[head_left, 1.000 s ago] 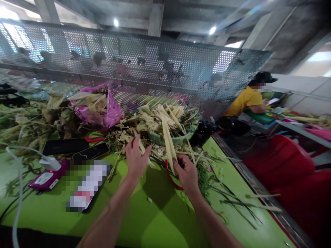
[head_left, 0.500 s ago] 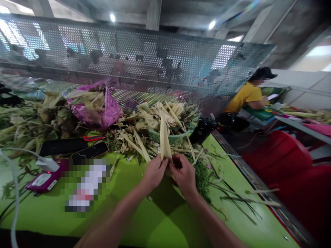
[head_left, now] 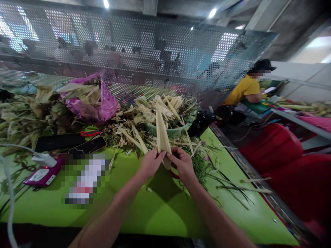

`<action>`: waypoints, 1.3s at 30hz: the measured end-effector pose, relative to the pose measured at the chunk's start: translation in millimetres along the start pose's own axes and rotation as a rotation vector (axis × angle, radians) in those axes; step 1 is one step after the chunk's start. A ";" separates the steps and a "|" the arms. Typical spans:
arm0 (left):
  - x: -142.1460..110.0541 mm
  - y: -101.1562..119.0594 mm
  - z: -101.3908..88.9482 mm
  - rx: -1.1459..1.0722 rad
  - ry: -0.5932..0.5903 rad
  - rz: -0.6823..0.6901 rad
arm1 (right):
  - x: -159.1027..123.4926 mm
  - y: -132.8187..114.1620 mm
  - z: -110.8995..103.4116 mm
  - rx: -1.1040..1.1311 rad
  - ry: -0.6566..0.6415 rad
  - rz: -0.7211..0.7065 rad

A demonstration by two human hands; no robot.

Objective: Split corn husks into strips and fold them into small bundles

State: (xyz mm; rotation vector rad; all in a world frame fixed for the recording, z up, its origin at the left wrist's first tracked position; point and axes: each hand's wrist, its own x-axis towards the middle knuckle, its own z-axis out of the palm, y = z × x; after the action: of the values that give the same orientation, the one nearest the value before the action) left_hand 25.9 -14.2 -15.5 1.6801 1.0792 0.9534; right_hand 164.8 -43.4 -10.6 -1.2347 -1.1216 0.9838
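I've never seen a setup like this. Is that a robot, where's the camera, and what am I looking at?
There's no robot: these are a person's bare hands, seen by a camera worn on the head, looking forward and down. The left hand and right hand together pinch the lower end of a pale, dry, husk-like strip. On the green table, beyond the hands, is a green basket heaped with dry plant material. A pink bag stands behind and to the left, and a purple box with a white plug lies nearer, on the left. One item is pixelated, so I can't identify it.
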 end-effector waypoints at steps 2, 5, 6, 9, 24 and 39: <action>1.5 -1.9 -1.1 0.014 0.015 0.003 | 0.5 -0.8 -1.6 0.042 -0.009 0.020; 4.2 -4.6 -2.5 0.031 0.041 0.003 | 0.8 -1.2 -3.5 0.039 -0.014 0.039; 5.0 -5.3 -2.8 0.030 0.043 0.002 | 1.1 -0.9 -4.0 0.022 -0.015 0.039; 6.2 -6.6 -3.8 0.016 0.038 0.003 | 3.0 1.0 -5.7 -0.038 -0.032 0.022; 2.7 2.4 -10.2 0.463 -0.040 0.137 | 5.5 -0.7 -7.9 -0.316 -0.078 -0.101; 3.5 3.3 -11.8 0.406 -0.085 0.112 | 7.4 -0.8 -9.8 -0.283 -0.159 -0.050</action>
State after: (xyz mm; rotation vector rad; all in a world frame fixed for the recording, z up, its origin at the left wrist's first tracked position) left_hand 17.1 -8.5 -8.3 2.1099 1.1885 0.7562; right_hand 175.9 -38.2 -9.0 -1.3632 -1.4481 0.9197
